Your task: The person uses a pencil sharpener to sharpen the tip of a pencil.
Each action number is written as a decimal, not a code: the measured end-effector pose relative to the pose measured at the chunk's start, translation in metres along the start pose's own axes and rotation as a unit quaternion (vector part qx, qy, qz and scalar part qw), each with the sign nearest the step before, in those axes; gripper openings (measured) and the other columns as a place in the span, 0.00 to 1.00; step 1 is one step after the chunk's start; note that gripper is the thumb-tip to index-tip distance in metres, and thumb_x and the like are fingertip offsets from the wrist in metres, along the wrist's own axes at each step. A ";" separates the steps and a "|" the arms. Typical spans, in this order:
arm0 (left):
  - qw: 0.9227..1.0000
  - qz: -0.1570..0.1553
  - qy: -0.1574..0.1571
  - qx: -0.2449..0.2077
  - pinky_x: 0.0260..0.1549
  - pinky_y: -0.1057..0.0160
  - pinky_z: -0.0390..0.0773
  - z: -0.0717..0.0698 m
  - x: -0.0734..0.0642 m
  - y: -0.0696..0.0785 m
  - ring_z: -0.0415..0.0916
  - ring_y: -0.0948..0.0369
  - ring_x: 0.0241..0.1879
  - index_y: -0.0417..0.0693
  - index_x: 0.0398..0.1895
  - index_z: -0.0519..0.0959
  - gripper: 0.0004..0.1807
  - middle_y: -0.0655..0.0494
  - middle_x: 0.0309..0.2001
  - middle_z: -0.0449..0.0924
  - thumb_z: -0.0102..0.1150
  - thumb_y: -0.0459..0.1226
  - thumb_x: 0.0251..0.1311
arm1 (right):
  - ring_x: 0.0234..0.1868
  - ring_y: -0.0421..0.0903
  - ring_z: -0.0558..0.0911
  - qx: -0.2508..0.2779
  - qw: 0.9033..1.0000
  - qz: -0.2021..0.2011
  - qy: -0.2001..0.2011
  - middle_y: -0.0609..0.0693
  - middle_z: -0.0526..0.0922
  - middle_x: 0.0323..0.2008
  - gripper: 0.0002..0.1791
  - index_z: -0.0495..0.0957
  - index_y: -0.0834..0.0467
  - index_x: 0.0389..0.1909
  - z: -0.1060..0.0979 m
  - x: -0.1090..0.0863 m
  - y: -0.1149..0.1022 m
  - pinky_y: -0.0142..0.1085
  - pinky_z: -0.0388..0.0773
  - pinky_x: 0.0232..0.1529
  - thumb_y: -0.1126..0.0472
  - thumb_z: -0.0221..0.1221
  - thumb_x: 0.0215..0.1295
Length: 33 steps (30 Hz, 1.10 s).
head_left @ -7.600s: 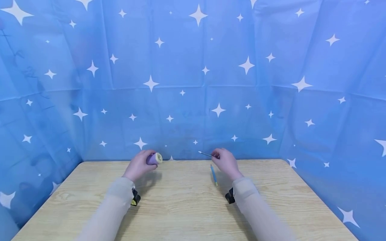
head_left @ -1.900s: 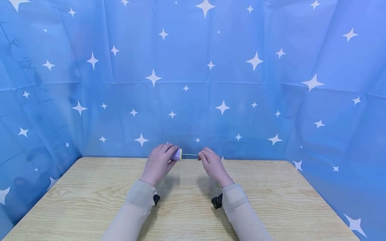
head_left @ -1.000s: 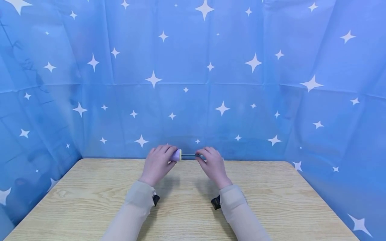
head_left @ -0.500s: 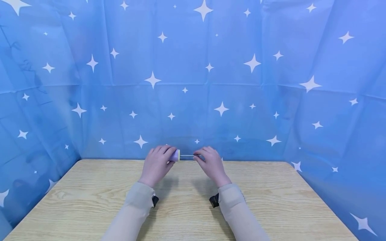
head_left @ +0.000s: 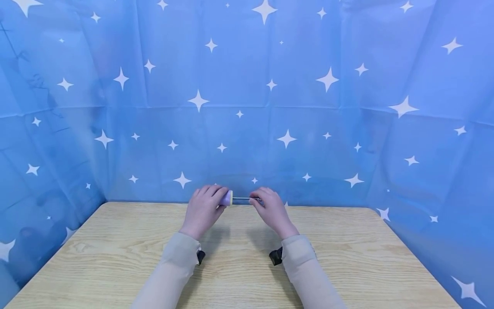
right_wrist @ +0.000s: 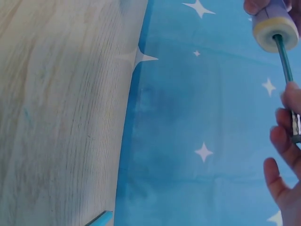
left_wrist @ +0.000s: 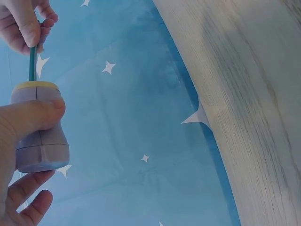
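Note:
A purple pencil sharpener (left_wrist: pixel 41 146) with a pale yellow end sits in my left hand (head_left: pixel 202 210), thumb on one side and fingers round the other. From its yellow end sticks a thin dark green pencil (right_wrist: pixel 284 59), its far tip hidden inside the sharpener. My right hand (head_left: pixel 271 210) pinches the pencil near its other end between thumb and fingers; a silvery band (right_wrist: pixel 296 123) shows there in the right wrist view. Both hands are raised near the table's far edge, with the pencil roughly level between them.
A light wooden table (head_left: pixel 239 274) lies under both forearms. Part of a bright blue pencil (right_wrist: pixel 100 218) shows on it at the bottom of the right wrist view. Blue cloth (head_left: pixel 239 133) with white stars hangs behind and at both sides.
Since the oldest frame, the hands have come together and the pencil's tip has gone into the sharpener. Over the last second the right fingers shift only slightly along the pencil.

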<state>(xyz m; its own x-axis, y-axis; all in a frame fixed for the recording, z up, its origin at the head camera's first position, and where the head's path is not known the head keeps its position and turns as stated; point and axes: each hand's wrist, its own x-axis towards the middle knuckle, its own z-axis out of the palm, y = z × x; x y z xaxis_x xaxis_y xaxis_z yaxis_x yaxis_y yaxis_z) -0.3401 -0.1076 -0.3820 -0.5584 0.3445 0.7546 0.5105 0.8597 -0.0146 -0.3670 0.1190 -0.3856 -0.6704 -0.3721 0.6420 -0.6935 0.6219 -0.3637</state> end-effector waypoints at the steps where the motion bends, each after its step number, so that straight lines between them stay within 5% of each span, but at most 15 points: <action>1: 1.000 0.001 0.001 0.000 0.42 0.54 0.75 0.000 0.000 0.000 0.76 0.52 0.49 0.50 0.50 0.81 0.26 0.53 0.48 0.81 0.76 0.36 0.44 | 0.37 0.43 0.78 0.000 1.000 0.001 0.000 0.46 0.81 0.35 0.06 0.83 0.56 0.40 0.000 0.000 0.000 0.40 0.77 0.39 0.62 0.62 0.64; 17: 1.000 0.004 0.001 0.003 0.43 0.54 0.75 -0.001 0.001 0.001 0.76 0.52 0.49 0.50 0.51 0.81 0.26 0.53 0.48 0.81 0.76 0.36 0.45 | 0.28 0.40 0.70 -0.003 1.000 0.003 0.004 0.43 0.75 0.31 0.04 0.81 0.55 0.37 0.005 0.000 -0.002 0.37 0.71 0.31 0.64 0.58 0.68; 33: 1.000 0.007 0.003 -0.001 0.43 0.54 0.75 0.000 0.001 0.001 0.76 0.52 0.50 0.50 0.51 0.81 0.25 0.54 0.48 0.81 0.76 0.36 0.46 | 0.28 0.42 0.67 0.013 0.999 0.030 -0.032 0.43 0.69 0.29 0.08 0.77 0.54 0.34 0.007 0.000 0.000 0.38 0.69 0.31 0.62 0.51 0.73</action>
<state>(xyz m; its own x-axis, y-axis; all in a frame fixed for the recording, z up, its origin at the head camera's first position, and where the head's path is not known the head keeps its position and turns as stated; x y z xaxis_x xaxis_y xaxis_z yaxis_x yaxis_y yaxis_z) -0.3403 -0.1062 -0.3812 -0.5476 0.3536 0.7583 0.5188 0.8546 -0.0238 -0.3688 0.1141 -0.3905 -0.7257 -0.3780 0.5749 -0.6575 0.6270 -0.4178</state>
